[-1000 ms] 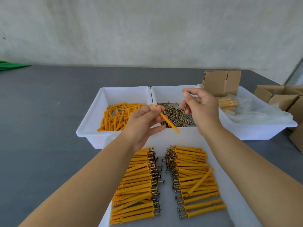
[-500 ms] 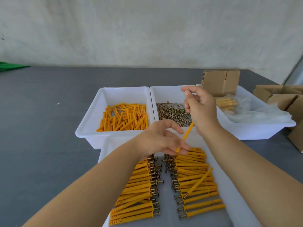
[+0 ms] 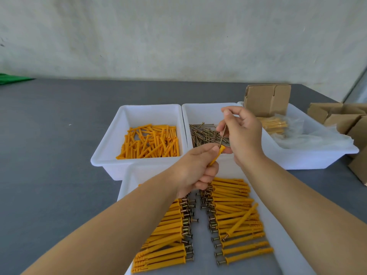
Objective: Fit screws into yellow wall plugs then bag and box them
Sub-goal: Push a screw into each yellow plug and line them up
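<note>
Grey tabletop is carrying white trays before a pale wall. Left hand is gripping a yellow wall plug in curled fingers, its open end tilting up toward the right hand, which is pinching a screw whose tip is meeting the plug's mouth. Both hands are hovering over the screw tray, beside the loose-plug tray. Finished plugs are lying in two rows on the near tray.
</note>
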A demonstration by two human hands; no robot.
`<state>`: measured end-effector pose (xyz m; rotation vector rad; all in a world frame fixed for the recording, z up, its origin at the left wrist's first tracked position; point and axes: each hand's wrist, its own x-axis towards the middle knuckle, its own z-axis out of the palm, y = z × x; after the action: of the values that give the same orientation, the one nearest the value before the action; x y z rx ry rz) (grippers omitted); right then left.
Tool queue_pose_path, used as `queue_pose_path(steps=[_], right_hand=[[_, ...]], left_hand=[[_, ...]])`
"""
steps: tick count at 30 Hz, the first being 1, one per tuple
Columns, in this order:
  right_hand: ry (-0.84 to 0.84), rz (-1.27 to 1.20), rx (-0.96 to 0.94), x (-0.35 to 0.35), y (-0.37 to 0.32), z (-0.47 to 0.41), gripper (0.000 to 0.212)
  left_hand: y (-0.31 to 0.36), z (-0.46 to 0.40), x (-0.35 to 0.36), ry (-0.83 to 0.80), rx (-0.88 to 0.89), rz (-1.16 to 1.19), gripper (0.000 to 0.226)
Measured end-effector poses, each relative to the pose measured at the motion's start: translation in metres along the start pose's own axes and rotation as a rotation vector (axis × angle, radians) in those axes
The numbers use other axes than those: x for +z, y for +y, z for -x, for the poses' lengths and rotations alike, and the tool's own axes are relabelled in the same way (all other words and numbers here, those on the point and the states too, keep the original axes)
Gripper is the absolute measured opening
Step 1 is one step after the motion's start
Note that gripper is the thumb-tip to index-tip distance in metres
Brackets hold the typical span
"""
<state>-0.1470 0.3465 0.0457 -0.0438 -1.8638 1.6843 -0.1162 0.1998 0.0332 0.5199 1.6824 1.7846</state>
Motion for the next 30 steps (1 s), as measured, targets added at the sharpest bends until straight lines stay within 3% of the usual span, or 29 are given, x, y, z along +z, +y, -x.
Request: queue_pose_path(steps=[4, 12, 20, 23, 26, 30], right_hand=[[0.024, -0.053, -0.022, -0.001, 0.000, -0.001, 0.010], [0.090, -0.038, -0.061, 0.000, 0.002, -0.002, 0.010], [-0.068, 0.076, -0.082, 0.002, -0.001, 0.004, 0.010], [-0.167, 0.069, -0.084, 0.004, -0.004, 0.011, 0.021], [-0.253, 0.091, -0.057, 0.002, -0.005, 0.010, 0.045], [-0.112, 0.057, 0.019, -0.008, -0.001, -0.003, 0.054]], left_hand=[[-0.004, -0.002, 0.000, 0.077, 0.034, 0.051, 0.025], [-0.003, -0.002, 0.000, 0.071, 0.049, 0.148, 0.025], [-0.001, -0.003, 0.000, 0.078, 0.045, 0.202, 0.023], [-0.001, -0.003, -0.001, 0.073, 0.077, 0.250, 0.021], [0.002, -0.002, -0.004, 0.102, 0.163, 0.256, 0.020], [0.004, -0.001, -0.008, 0.135, 0.297, 0.019, 0.012]])
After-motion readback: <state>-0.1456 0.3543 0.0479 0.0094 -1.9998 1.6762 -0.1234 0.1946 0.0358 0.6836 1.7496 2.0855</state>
